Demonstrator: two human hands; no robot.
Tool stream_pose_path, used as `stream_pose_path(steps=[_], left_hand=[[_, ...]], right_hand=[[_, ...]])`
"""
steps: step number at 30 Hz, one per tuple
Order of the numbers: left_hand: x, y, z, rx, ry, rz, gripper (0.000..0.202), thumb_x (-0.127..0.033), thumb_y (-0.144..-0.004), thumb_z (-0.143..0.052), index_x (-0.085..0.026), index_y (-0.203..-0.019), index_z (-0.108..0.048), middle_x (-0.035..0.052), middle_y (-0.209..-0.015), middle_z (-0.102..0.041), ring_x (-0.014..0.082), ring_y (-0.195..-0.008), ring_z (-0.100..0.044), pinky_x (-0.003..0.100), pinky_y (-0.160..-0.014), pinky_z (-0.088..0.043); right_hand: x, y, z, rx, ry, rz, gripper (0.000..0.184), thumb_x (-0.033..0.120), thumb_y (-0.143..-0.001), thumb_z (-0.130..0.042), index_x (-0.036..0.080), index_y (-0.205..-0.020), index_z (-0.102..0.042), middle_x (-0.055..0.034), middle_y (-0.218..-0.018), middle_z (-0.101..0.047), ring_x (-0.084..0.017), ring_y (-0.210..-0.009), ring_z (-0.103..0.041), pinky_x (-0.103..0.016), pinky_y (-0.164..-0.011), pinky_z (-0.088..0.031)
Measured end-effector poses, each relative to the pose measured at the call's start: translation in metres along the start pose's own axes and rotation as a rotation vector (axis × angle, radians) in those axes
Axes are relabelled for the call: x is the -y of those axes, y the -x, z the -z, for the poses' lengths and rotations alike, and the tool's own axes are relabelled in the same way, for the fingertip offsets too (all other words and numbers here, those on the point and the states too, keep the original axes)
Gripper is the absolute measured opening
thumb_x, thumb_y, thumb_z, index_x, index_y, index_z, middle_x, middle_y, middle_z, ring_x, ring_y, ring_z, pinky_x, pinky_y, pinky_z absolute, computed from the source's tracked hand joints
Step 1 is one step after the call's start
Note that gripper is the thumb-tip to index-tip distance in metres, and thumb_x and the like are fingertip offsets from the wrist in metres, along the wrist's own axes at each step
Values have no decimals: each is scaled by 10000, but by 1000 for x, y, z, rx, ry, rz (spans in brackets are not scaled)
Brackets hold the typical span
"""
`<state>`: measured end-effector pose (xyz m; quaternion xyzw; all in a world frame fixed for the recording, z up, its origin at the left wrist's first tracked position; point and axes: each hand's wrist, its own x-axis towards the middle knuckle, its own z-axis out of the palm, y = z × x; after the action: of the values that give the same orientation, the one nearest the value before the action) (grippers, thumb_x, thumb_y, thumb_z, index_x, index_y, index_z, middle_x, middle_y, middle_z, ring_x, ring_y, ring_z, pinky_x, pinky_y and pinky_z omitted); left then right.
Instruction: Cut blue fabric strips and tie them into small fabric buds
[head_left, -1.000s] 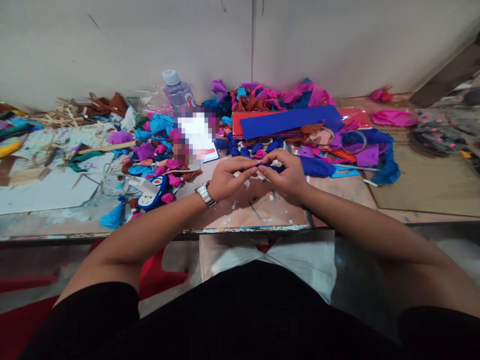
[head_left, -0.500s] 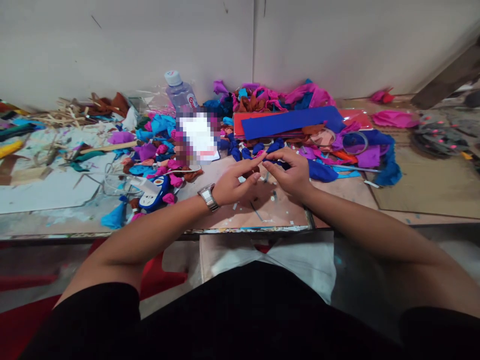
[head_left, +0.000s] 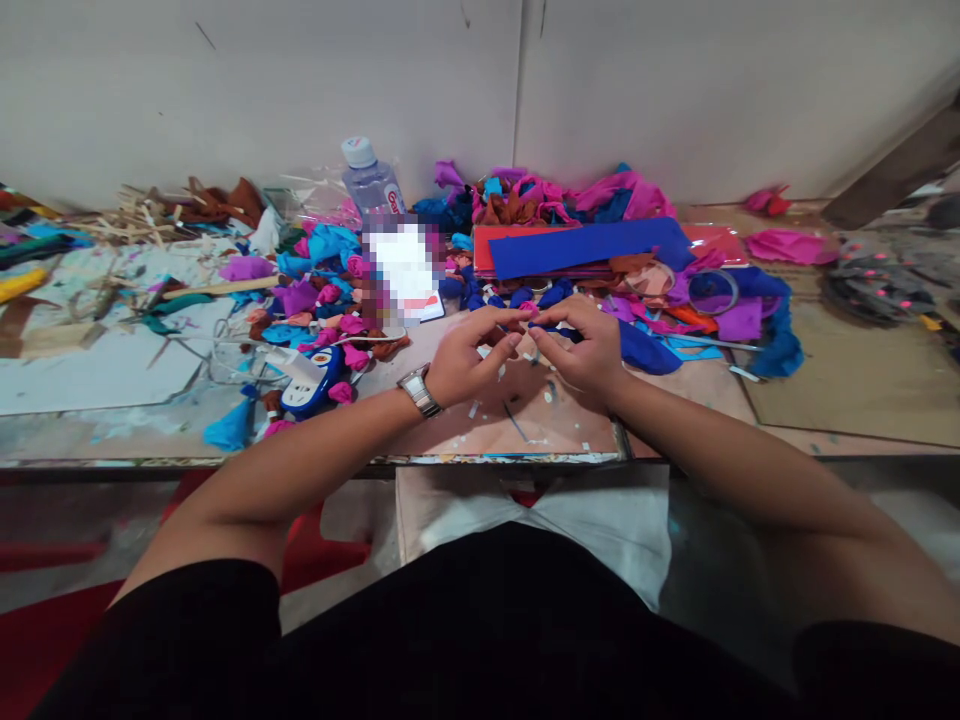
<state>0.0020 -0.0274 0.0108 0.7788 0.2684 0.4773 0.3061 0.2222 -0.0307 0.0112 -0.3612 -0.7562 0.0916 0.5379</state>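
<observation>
My left hand (head_left: 469, 358), with a metal watch (head_left: 417, 390) on the wrist, and my right hand (head_left: 581, 345) meet fingertip to fingertip over the table. Between them they pinch a small dark blue crepe paper piece (head_left: 541, 326). Both hands have curled fingers closed on it. Just behind the hands lies a row of rolled dark blue paper buds (head_left: 517, 296). A loose blue paper scrap (head_left: 645, 350) lies right beside my right hand.
Pink, purple and cyan paper buds (head_left: 322, 300) crowd the left. A water bottle (head_left: 371, 185) stands at the wall. Red and blue paper sheets (head_left: 592, 245), a tape roll (head_left: 711, 290), a blue-white power strip (head_left: 309, 385) and wood scraps (head_left: 150, 215) surround the work spot.
My left fingers opened half a second ago, index stretched out, and have now curled back to pinch against my right fingertips. The hands stayed in the same spot.
</observation>
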Motion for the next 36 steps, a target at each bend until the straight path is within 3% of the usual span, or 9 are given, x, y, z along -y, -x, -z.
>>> stream_pose_path(steps=[2, 6, 19, 31, 36], left_hand=[[2, 1, -2, -48, 87, 77, 366, -476, -1022, -736, -193, -1245, -799, 98, -1063, -818, 157, -773, -787, 279, -710, -629], [8, 1, -2, -76, 92, 90, 293, -470, -967, -817, -204, -1082, -858, 85, -966, -828, 162, -783, -786, 272, -691, -620], [7, -4, -1, -52, 196, 161, 349, -528, -931, -846, -200, -1051, -865, 80, -896, -840, 162, -765, -796, 288, -728, -652], [8, -7, -3, -1, 441, 302, 419, -539, -831, -933, -166, -964, -798, 63, -862, -821, 145, -741, -767, 266, -706, -622], [9, -6, -4, -3, 407, 264, 436, -571, -869, -894, -163, -965, -775, 63, -855, -807, 146, -730, -745, 275, -699, -597]], right_hand=[[1, 0, 0, 19, 15, 6, 196, 459, -983, -748, 281, -904, -774, -42, -922, -833, -268, -883, -735, -476, -872, -525], [0, 2, -1, 32, 16, 23, 201, 467, -993, -757, 283, -916, -777, -39, -924, -835, -267, -892, -744, -478, -885, -522], [-8, 4, -2, 45, -4, 10, 298, 585, -998, -756, 290, -1001, -798, -45, -990, -840, -274, -942, -743, -479, -916, -525], [-3, 4, -3, 46, -65, 14, 326, 642, -959, -777, 318, -970, -807, -27, -962, -836, -273, -935, -757, -493, -948, -548], [-6, 3, -3, 55, -67, 26, 334, 638, -932, -813, 304, -924, -815, -23, -908, -840, -267, -894, -764, -482, -919, -530]])
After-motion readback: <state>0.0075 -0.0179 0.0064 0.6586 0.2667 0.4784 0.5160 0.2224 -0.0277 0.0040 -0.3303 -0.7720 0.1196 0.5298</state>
